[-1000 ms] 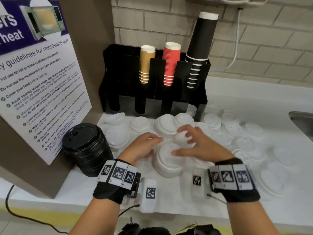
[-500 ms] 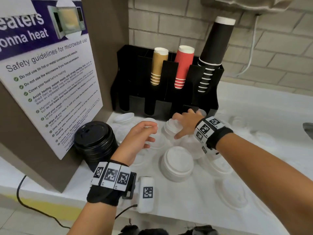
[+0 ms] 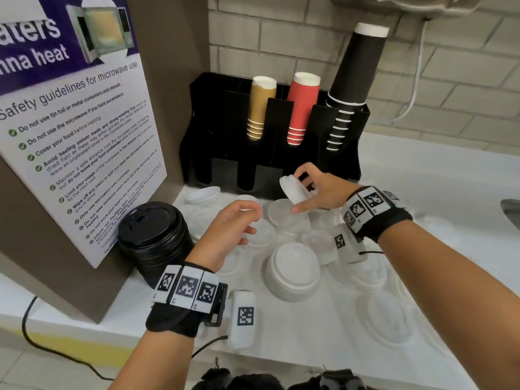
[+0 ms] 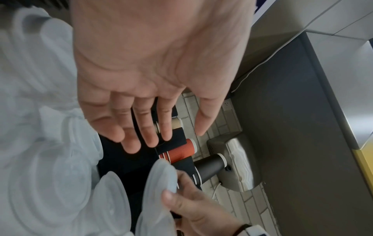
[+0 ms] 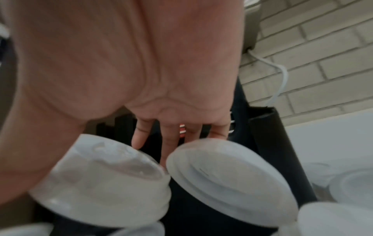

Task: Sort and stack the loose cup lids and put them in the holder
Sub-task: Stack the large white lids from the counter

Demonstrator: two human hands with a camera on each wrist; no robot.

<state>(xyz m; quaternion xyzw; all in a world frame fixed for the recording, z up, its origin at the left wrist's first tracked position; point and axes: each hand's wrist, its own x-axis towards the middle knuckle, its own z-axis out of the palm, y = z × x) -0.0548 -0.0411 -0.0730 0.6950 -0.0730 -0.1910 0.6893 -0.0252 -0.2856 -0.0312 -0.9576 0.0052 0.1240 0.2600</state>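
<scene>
Many loose white lids (image 3: 261, 235) lie on the white counter in front of the black holder (image 3: 213, 122). A stack of white lids (image 3: 292, 270) stands in the middle, and a stack of black lids (image 3: 153, 235) stands at the left. My right hand (image 3: 297, 190) pinches a white lid (image 3: 292, 190) between thumb and fingers, tilted and lifted just before the holder's base. The right wrist view shows its hollow underside (image 5: 105, 175). My left hand (image 3: 247, 220) hovers open and holds nothing, just left of it above the loose lids. Its fingers (image 4: 141, 135) are straight.
Gold (image 3: 260, 108), red (image 3: 302, 108) and black cups (image 3: 354, 80) stand stacked in the holder's slots. A microwave safety sign (image 3: 70, 136) on a brown panel walls off the left. More loose lids (image 3: 385, 325) lie at the right, and a sink edge (image 3: 510, 209) shows far right.
Both hands left the middle white stack. My right hand reached to the lids at the holder's foot and lifted one up. My left hand opened and rose slightly.
</scene>
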